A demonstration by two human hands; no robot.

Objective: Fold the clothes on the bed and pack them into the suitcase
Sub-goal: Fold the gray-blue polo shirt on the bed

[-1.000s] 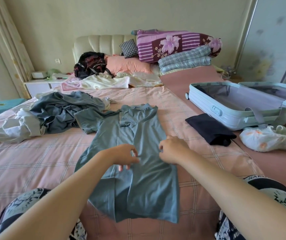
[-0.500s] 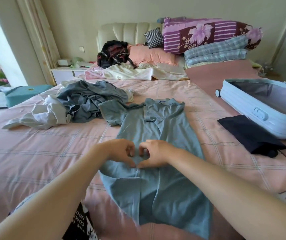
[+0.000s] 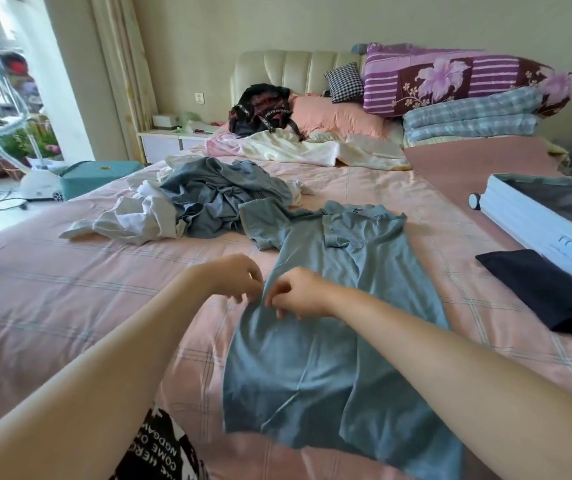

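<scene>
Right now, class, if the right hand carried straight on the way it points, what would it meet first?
Probably the left hand, just across the raised edge of the blue shirt; depth is unclear.

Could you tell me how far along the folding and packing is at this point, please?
Done: one dark garment lies folded beside the suitcase, not inside it. In hand: the left hand and right hand pinch the edge of the blue shirt, spread on the bed. Left: the crumpled clothes pile, then packing everything.

The printed garment [image 3: 160, 452] reads "COME" upside down; other lettering is unclear
</scene>
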